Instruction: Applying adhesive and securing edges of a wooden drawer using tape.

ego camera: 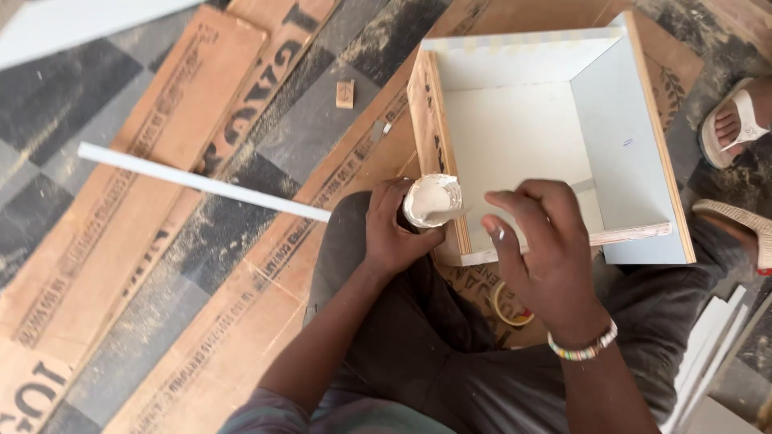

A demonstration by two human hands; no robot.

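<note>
My left hand [392, 233] grips a small pot of white glue [432, 200], held above my knee next to the near left corner of a white plywood box [619, 145]. My right hand [540, 249] hovers over the box's near edge, fingers bent, with white glue on a fingertip; it appears to hold a thin flat spreader dipped into the pot. The box lies open side up on the floor in front of me.
A long white edging strip [201, 183] lies across flattened cardboard sheets [161, 137] on the dusty chequered floor. A small wooden block [344, 93] sits further off. A tape roll [507, 304] lies under my right wrist. Sandalled feet [736, 120] are at right, white strips [708, 345] at lower right.
</note>
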